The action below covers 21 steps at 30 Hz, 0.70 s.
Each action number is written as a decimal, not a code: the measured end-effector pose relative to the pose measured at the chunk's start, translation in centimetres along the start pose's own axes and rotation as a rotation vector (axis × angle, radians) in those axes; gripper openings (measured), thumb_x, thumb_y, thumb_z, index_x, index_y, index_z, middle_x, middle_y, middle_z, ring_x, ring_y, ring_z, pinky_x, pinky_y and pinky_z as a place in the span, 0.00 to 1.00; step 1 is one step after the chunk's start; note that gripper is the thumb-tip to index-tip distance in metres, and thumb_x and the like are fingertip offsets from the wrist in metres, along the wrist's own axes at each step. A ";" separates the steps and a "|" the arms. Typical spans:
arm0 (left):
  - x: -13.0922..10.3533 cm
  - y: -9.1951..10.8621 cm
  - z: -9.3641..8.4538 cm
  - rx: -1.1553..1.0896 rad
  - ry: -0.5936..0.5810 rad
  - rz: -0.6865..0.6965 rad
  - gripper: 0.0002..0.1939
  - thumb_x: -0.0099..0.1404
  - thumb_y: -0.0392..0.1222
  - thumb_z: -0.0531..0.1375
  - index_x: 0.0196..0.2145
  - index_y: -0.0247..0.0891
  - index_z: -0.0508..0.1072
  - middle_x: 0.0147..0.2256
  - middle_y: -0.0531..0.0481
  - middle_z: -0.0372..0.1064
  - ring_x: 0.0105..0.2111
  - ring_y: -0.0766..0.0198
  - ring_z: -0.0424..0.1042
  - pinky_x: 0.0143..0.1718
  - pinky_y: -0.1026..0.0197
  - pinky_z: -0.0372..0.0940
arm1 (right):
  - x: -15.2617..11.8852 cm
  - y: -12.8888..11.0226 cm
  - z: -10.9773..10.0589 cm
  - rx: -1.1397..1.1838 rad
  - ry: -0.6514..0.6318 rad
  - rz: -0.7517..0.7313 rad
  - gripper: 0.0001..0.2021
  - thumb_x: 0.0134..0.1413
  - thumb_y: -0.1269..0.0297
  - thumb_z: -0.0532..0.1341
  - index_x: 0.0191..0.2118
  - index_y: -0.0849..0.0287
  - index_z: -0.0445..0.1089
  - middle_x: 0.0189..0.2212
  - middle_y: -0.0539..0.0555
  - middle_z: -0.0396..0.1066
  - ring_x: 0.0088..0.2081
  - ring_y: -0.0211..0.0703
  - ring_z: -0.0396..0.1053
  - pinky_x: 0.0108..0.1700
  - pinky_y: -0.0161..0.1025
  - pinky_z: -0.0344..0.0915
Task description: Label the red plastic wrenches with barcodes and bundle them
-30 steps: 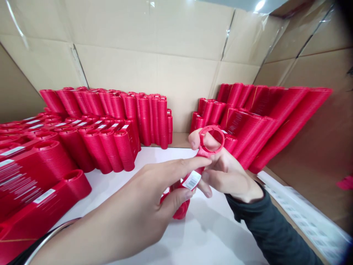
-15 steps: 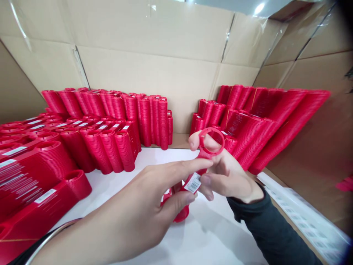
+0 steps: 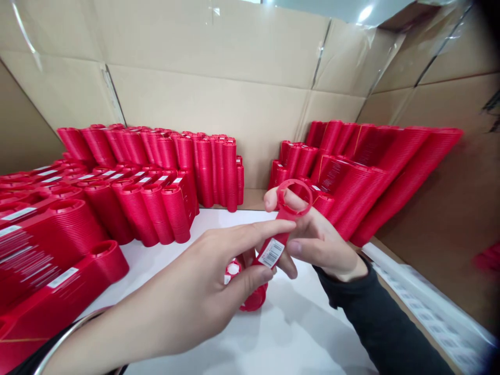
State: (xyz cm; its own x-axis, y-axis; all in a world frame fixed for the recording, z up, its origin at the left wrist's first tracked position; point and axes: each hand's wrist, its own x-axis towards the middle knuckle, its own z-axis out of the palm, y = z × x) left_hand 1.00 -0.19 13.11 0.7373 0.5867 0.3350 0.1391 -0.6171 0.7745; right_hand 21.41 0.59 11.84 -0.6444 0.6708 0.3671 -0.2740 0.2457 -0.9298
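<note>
A red plastic ring-ended piece [image 3: 287,229] is held tilted between my hands, its open ring uppermost. On its flat neck sits a white barcode label [image 3: 271,253]. My left hand [image 3: 219,271] grips the neck, thumb at the label's lower edge and forefinger stretched across above the label. Behind the ring, the fingers of my right hand [image 3: 324,237] curl around the piece; the right thumb is beside the label, lifted off it. Below my left hand shows a red round plastic part [image 3: 255,298], partly hidden; I cannot tell whether it belongs to the same piece.
Many red stacks [image 3: 172,208] of nested pieces with white labels stand on the left, more stacks [image 3: 359,182] on the right. A white label sheet [image 3: 422,304] lies along the right edge of the white tabletop [image 3: 297,333]. Cardboard walls [image 3: 219,99] enclose the back and sides.
My right thumb has come off the label, which now shows more fully. The held piece and both hands have shifted slightly left.
</note>
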 end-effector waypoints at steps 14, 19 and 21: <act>0.2 0.2 0.0 -0.043 -0.024 -0.056 0.26 0.69 0.37 0.55 0.63 0.55 0.60 0.46 0.54 0.75 0.43 0.63 0.75 0.41 0.65 0.70 | -0.2 0.3 -0.3 -0.020 0.007 0.001 0.17 0.57 0.70 0.60 0.47 0.55 0.54 0.23 0.43 0.66 0.22 0.33 0.66 0.27 0.31 0.64; 0.2 0.1 -0.1 -0.031 -0.023 -0.030 0.25 0.70 0.39 0.55 0.63 0.53 0.61 0.43 0.53 0.76 0.36 0.66 0.74 0.40 0.64 0.69 | -0.2 0.3 -0.3 -0.030 0.027 0.001 0.16 0.55 0.72 0.60 0.47 0.55 0.54 0.22 0.43 0.66 0.21 0.33 0.65 0.27 0.31 0.63; 0.1 0.1 -0.2 0.014 0.001 -0.005 0.25 0.69 0.39 0.57 0.62 0.49 0.62 0.40 0.52 0.75 0.35 0.66 0.72 0.39 0.64 0.69 | 0.1 0.2 -0.2 -0.033 0.031 0.004 0.16 0.54 0.73 0.59 0.46 0.55 0.55 0.22 0.43 0.65 0.21 0.32 0.64 0.27 0.30 0.62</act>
State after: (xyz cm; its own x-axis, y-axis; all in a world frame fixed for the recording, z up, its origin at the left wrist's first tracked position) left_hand 0.96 -0.11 13.36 0.7361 0.5903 0.3313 0.1520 -0.6211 0.7689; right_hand 21.47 0.84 11.66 -0.6226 0.6933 0.3629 -0.2471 0.2658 -0.9318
